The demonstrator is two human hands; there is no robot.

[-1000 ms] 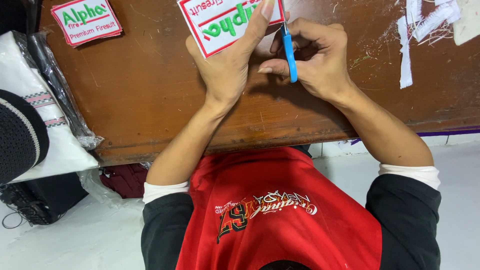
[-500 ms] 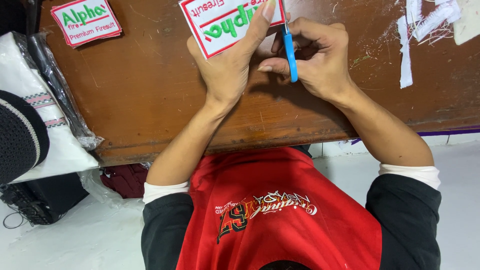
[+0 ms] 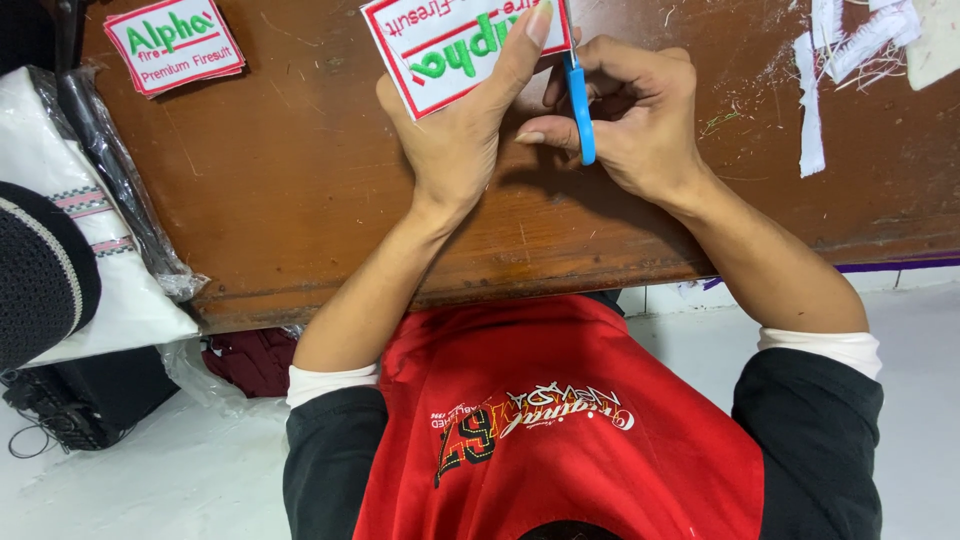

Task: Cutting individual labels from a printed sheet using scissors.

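Brown counter (image 3: 300, 200) is carrying the work: left hand (image 3: 455, 140) is pinching a patch (image 3: 450, 45); right hand (image 3: 640, 120), just beside, is gripping blue scissors (image 3: 580, 105) along its right edge.

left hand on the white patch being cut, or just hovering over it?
Touching. In the head view the left hand lies on the white patch, its finger pressed flat across the face with no gap, while the right hand holds blue-handled scissors beside it.
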